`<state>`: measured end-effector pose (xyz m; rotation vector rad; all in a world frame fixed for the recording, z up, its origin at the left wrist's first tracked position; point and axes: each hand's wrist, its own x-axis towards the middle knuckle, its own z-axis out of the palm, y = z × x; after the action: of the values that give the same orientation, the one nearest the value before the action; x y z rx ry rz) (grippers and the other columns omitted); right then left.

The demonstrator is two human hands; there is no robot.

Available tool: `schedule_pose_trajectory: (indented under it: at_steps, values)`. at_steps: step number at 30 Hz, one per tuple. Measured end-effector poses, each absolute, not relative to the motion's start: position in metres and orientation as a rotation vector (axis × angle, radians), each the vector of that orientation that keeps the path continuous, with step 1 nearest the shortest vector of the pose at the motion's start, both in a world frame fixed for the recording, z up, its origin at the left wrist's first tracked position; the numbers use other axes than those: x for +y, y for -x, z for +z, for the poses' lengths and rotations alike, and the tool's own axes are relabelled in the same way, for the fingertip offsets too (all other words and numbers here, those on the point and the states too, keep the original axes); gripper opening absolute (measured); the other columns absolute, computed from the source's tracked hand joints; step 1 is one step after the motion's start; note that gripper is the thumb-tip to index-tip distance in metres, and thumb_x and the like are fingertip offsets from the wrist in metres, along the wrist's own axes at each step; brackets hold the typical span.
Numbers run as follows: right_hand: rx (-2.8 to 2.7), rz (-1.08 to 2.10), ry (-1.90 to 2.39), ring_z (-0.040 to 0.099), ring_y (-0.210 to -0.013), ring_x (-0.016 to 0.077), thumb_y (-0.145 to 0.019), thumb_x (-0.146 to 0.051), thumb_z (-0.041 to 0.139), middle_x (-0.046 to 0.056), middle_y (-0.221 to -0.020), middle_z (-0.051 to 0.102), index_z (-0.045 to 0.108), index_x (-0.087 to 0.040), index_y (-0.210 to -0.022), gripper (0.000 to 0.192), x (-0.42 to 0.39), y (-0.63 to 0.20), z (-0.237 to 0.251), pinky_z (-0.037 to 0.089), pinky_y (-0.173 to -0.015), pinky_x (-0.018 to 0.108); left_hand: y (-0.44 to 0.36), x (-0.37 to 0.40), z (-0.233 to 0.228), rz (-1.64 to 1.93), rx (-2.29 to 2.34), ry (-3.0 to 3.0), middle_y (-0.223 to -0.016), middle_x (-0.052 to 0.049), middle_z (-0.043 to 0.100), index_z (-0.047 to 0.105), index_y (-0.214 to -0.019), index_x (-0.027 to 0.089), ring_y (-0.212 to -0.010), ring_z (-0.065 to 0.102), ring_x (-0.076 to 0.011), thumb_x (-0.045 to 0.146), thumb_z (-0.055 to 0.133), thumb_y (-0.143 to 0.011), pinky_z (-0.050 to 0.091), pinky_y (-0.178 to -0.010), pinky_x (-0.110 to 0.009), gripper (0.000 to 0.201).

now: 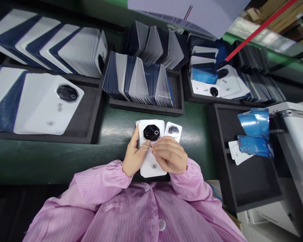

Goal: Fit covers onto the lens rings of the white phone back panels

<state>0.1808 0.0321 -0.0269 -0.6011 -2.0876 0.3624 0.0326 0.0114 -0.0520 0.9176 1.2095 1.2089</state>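
A small stack of white phone back panels (147, 169) lies in front of me, the top one with a black octagonal camera area (151, 132). My left hand (135, 155) grips the stack's left edge, its thumb bent over the top panel. Fingers pinched together, my right hand (170, 155) rests over the panel's right side, close to the left thumb. Thin pale lines show between the two hands; what the right fingertips hold is too small to make out. Beside the stack, partly behind my right hand, lies another white panel (177, 134) with a pale round camera area.
Dark trays surround the green table (116, 126). White and blue panels fill the left tray (84, 129) and the middle tray (146, 109). Blue film pieces (255, 146) and white panels lie in the right tray (224, 181). A white sheet (181, 13) hangs at the top.
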Motion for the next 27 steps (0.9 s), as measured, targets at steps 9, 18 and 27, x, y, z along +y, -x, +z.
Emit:
schedule_pose_trajectory:
  at_steps: [9, 18, 27]
  values:
    - [-2.081, 0.365, 0.605, 0.071, -0.083, 0.0185, -0.077, -0.004, 0.062, 0.005, -0.084, 0.075, 0.061, -0.019, -0.101, 0.028, 0.0306, -0.1801, -0.0259, 0.059, -0.076, 0.039, -0.0323, 0.0108, -0.0555, 1.247, 1.181, -0.97, -0.142, -0.006, 0.051, 0.04, -0.142, 0.023, -0.129, 0.05, -0.0229, 0.029, 0.06, -0.084, 0.037, -0.109, -0.036, 0.062]
    - [-2.089, 0.358, 0.617, 0.071, -0.084, 0.0177, -0.077, -0.002, 0.062, 0.003, -0.087, 0.073, 0.061, -0.021, -0.105, 0.034, 0.0295, -0.1794, -0.0248, 0.059, -0.076, 0.037, -0.0319, 0.0115, -0.0562, 1.228, 1.198, -0.967, -0.144, -0.007, 0.049, 0.038, -0.143, 0.023, -0.133, 0.045, -0.0239, 0.028, 0.059, -0.084, 0.033, -0.112, -0.037, 0.062]
    - [-1.885, 0.589, 1.433, 0.038, -0.135, 0.0323, -0.081, -0.032, 0.067, 0.016, -0.145, 0.039, 0.036, -0.023, -0.14, 0.067, 0.0314, -0.1855, -0.0249, 0.043, -0.103, 0.056, -0.0369, 0.0078, -0.0558, 1.129, 1.054, -0.644, -0.139, -0.006, 0.054, 0.032, -0.145, 0.029, -0.117, 0.059, -0.0251, 0.031, 0.062, -0.083, 0.052, -0.093, -0.036, 0.069]
